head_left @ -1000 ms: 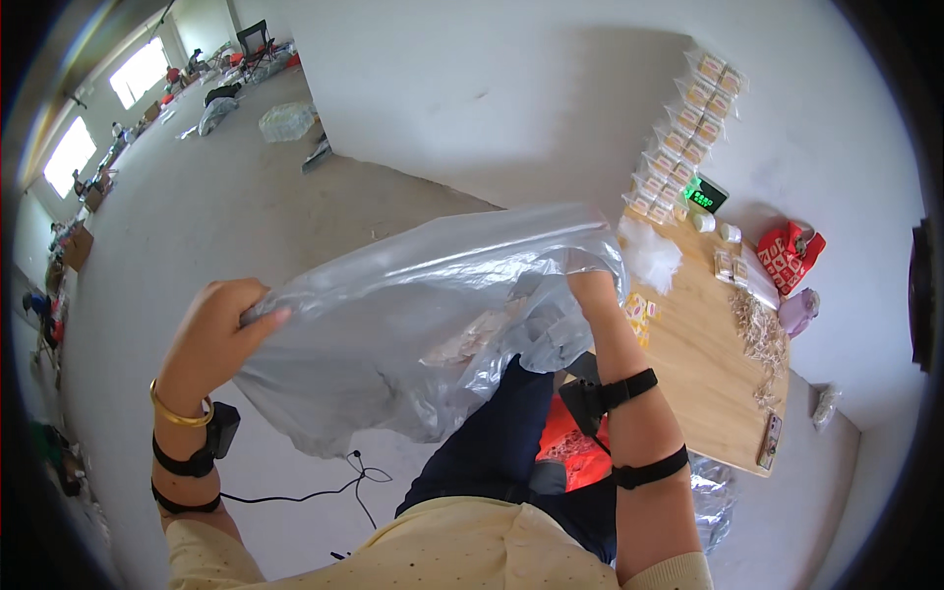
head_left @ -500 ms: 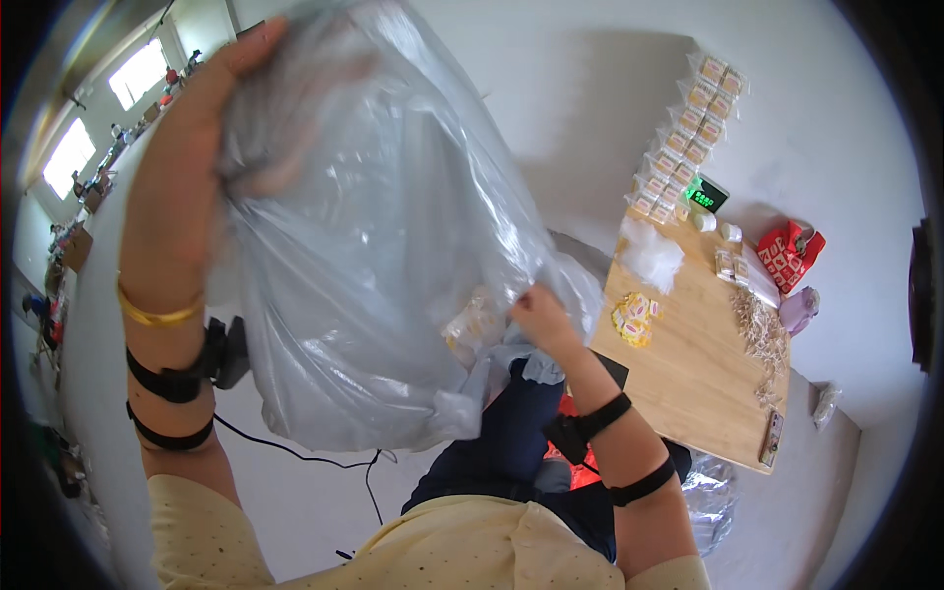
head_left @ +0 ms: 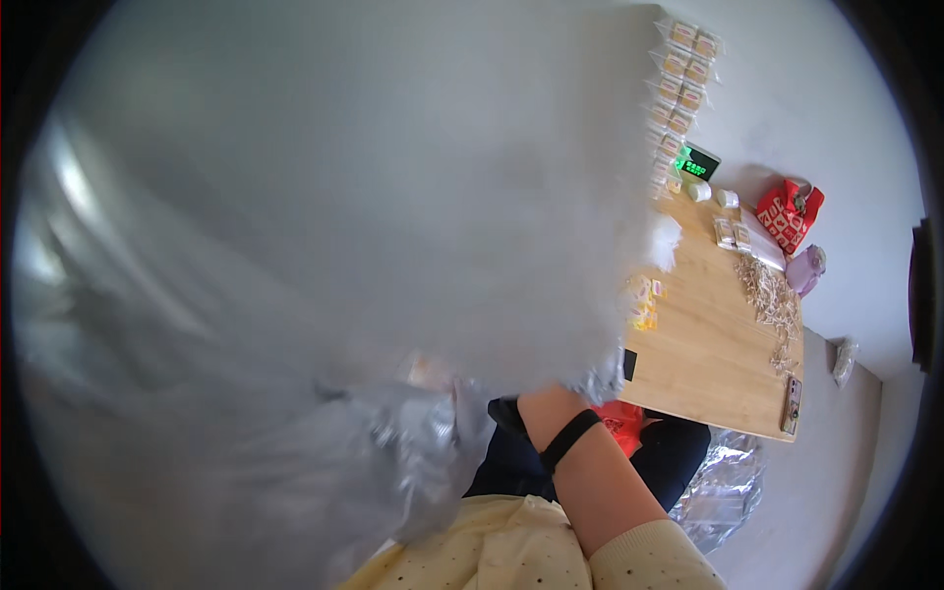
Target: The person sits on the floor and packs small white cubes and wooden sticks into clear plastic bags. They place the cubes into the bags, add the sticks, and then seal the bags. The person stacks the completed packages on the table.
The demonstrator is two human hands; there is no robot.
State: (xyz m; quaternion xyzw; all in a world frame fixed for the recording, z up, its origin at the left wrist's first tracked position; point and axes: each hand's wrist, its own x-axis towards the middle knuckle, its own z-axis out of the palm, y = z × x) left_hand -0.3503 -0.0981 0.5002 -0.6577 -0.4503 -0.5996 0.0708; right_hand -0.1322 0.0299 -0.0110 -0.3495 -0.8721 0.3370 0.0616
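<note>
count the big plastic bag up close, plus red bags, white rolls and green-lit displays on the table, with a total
Big plastic bag: 1
Red bag: 1
White rolls: 2
Green-lit display: 1
Total: 5

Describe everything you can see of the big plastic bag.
The plastic bag is large, of grey, translucent-looking film. It looms close to the camera, blurred, filling the left and middle of the view and hiding part of the table. Its lower part shows shiny, crinkled folds and a pale patch. The right forearm runs up to it, the right hand hidden; its mouth and how it is held cannot be made out.
</note>
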